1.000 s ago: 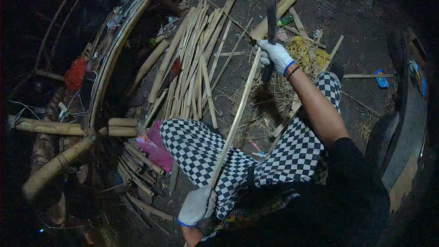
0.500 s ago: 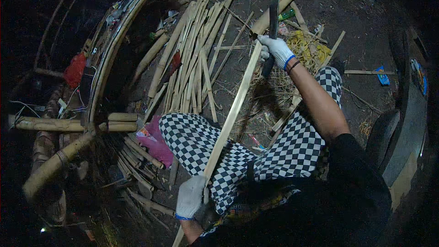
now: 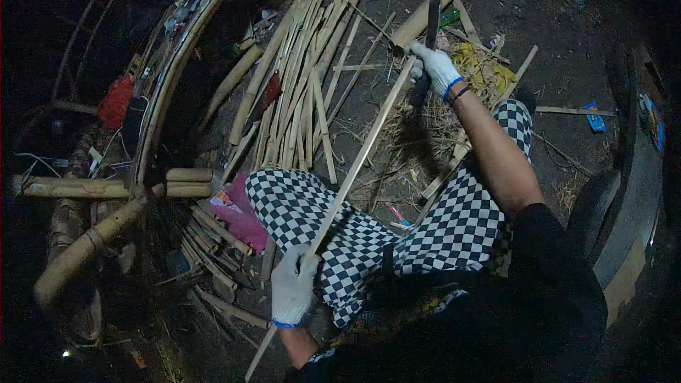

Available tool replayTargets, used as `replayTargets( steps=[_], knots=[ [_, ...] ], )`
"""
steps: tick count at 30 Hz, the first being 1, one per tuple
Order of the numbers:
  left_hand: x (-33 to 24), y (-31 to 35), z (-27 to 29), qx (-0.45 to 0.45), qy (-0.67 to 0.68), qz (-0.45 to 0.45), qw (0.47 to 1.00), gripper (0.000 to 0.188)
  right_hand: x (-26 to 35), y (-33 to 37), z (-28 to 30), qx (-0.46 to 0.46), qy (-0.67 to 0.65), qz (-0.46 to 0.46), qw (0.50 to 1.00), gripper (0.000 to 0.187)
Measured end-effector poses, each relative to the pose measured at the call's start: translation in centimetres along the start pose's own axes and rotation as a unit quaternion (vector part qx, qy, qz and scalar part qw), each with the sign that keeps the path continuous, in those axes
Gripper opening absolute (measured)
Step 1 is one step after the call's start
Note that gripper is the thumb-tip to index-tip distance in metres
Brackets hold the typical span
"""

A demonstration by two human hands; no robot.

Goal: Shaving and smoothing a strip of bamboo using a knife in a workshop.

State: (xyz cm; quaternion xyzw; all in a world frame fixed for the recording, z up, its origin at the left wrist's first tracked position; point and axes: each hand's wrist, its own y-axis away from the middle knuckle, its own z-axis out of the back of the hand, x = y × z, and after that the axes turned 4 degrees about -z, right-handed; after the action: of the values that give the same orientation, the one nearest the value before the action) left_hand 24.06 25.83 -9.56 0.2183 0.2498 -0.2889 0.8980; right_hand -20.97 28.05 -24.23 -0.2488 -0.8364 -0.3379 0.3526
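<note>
A long split bamboo strip (image 3: 363,153) runs slantwise over my lap, its narrow edge turned up. My left hand (image 3: 292,289), in a white knit glove, is closed round its lower part, and the near end sticks out below the wrist. At the far end my right hand (image 3: 435,69), gloved as well, is closed on the dark handle of a machete (image 3: 433,20), whose blade points away from me. The right fingers are also at the strip's far tip; whether they pinch it is hard to see.
A pile of split bamboo strips (image 3: 301,85) lies ahead to the left. Beyond my right hand are a thick bamboo pole (image 3: 433,10) and crumpled yellow plastic (image 3: 477,67). Shavings cover the ground between my checkered trouser legs (image 3: 464,220). A bamboo frame (image 3: 181,64) stands at the left.
The strip has rolled from its broad face onto its narrow edge. My left hand has shifted slightly up and left, and my right hand slightly right with the machete.
</note>
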Motion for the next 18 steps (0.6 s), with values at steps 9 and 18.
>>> replayTargets(
  steps=[9, 18],
  knots=[
    [2.9, 1.2, 2.6, 0.103, -0.011, 0.066, 0.992, 0.024, 2.2, -3.4, 4.2, -0.056, -0.024, 0.11, 0.992, 0.017],
    [4.2, 2.3, 2.3, 0.013, -0.024, 0.049, 0.998, 0.029, 3.3, -1.7, 2.7, -0.179, -0.035, 0.124, 0.975, 0.029]
  ],
)
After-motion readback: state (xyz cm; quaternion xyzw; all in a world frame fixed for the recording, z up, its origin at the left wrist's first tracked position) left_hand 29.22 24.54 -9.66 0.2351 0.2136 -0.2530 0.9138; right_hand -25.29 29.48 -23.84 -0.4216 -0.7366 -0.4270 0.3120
